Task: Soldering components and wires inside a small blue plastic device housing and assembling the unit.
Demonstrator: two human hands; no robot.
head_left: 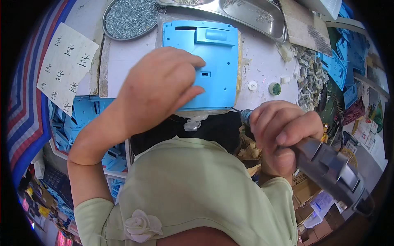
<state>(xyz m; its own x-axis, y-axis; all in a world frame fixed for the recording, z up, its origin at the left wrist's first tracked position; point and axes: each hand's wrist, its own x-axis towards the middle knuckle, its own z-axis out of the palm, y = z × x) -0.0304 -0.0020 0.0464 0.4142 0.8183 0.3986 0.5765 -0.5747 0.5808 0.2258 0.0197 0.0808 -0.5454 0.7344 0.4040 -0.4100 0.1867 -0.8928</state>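
Observation:
A light-blue plastic casing [219, 88] lies on the table in front of me, with small holes along its sides and a raised block near its far edge. Over its left half is my left hand [164, 80], index finger and thumb apart, the other fingers curled and mostly hidden; nothing shows between finger and thumb. My right hand [283, 127] is wrapped round a dark electric screwdriver [328, 164] with a teal collar at the front. Its thin bit points left to the casing's near right corner; I cannot tell if it touches.
Screws fill a round metal tray [131, 18] at the far left; beside it stands a compartmented metal tray [250, 16]. A green-filled small pot [274, 88], a white cap [252, 85] and heaped small parts [310, 78] lie right. Blue casings [84, 112] are piled left, near marked paper [67, 67].

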